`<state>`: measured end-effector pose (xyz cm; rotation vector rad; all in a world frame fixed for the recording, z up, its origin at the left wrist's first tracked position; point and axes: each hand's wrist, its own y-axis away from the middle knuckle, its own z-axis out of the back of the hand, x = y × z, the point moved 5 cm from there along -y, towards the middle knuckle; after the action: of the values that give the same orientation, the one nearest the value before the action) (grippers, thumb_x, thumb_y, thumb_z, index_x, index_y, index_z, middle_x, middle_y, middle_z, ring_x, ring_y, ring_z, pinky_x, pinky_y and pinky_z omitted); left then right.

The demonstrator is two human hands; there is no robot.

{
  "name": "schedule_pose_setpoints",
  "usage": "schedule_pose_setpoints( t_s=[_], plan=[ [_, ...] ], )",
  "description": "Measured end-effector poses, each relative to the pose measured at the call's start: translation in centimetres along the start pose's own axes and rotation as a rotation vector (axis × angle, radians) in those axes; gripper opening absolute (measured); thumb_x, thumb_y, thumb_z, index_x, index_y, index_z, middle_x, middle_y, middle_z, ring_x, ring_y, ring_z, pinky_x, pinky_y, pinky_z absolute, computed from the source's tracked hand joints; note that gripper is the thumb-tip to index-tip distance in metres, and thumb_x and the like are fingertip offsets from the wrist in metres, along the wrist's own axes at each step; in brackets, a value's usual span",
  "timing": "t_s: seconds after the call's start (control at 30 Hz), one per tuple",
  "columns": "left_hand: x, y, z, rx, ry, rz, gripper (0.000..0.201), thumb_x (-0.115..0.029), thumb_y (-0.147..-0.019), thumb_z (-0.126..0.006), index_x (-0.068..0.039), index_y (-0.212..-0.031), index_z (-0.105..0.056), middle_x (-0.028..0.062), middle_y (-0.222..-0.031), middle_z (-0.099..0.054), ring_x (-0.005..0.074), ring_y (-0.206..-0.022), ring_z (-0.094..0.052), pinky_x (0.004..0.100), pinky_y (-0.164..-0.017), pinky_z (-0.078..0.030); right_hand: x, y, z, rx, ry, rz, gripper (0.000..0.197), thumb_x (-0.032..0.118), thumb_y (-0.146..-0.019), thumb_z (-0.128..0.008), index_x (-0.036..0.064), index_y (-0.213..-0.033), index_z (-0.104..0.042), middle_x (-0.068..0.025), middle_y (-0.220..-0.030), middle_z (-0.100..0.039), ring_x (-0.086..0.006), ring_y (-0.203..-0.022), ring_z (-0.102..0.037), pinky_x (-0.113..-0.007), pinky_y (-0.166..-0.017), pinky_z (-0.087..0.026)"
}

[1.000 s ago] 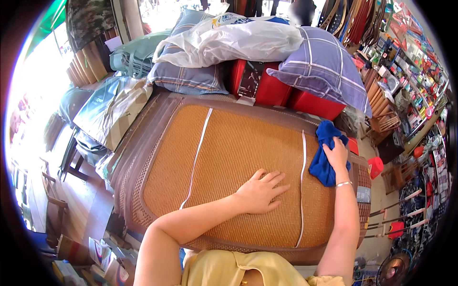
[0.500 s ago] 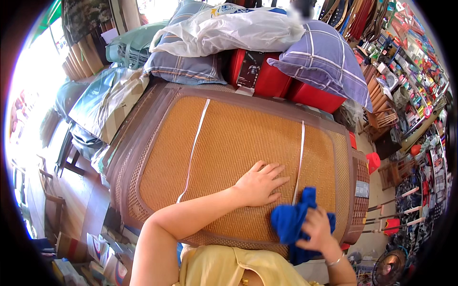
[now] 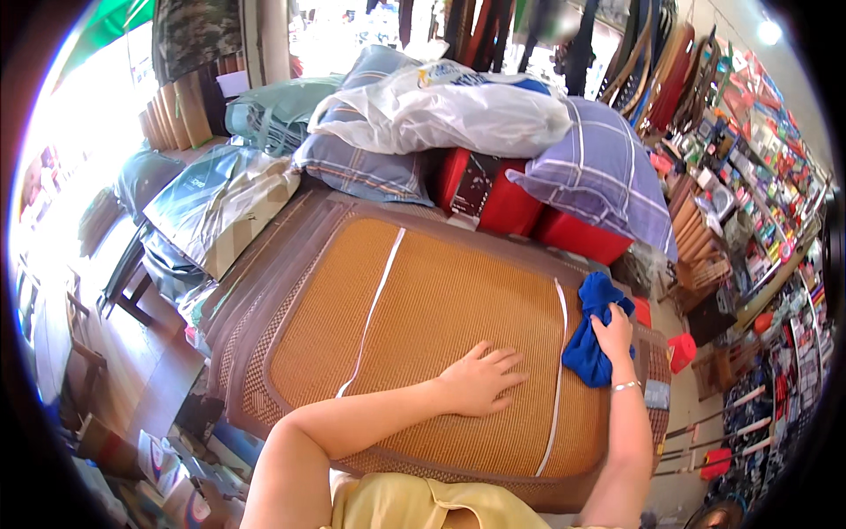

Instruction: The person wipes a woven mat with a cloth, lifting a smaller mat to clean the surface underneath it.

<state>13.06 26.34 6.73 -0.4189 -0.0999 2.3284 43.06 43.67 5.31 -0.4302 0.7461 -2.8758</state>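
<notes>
A stack of woven sleeping mats (image 3: 423, 326) with brown fabric borders lies in front of me. White straps (image 3: 374, 309) cross the top mat on its left and right sides. My left hand (image 3: 483, 379) rests flat on the weave, fingers spread, between the two straps. On the mat's right side, beyond the right strap, my right hand (image 3: 614, 333) grips a bunched blue cloth (image 3: 592, 344) and presses it against the surface. A bracelet circles my right wrist.
Behind the mats sit plaid pillows (image 3: 608, 167), a white plastic bag (image 3: 441, 110) and red boxes (image 3: 507, 194). Packaged goods (image 3: 220, 203) are at the left. Belts (image 3: 656, 70) hang at the back right, near crowded shelves (image 3: 758, 185). Cardboard boxes (image 3: 176, 467) stand low left.
My right hand has carried the blue cloth away from me, from the near right edge to the far right part of the mat. My left hand stays flat. The view has tilted up.
</notes>
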Motion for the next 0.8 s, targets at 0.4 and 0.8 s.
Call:
schedule_pose_setpoints(
  t_s=[0.4,0.8],
  plan=[
    [0.4,0.9,0.4,0.050,0.066,-0.029,0.057,-0.042,-0.094,-0.054,-0.014,-0.143,-0.048,0.0141,-0.141,-0.048,0.0301,-0.137,-0.041,0.0547,-0.117,-0.023,23.6,1.1,-3.7,0.283,-0.304,0.687,0.052,0.038,-0.072,-0.074,0.0052,-0.111,-0.066,-0.0168,-0.120,-0.064,-0.0344,-0.116,-0.057,-0.047,-0.099,-0.042],
    [-3.9,1.9,-1.5,0.137,0.110,-0.124,0.060,-0.041,-0.096,-0.048,-0.012,-0.148,-0.041,0.0174,-0.157,-0.033,0.0281,-0.148,-0.028,0.0564,-0.120,-0.016,0.2,1.3,0.4,0.058,0.012,-0.080,0.054,0.035,-0.076,-0.073,0.0014,-0.118,-0.063,-0.0203,-0.118,-0.066,-0.0382,-0.110,-0.062,-0.047,-0.093,-0.049]
  ],
)
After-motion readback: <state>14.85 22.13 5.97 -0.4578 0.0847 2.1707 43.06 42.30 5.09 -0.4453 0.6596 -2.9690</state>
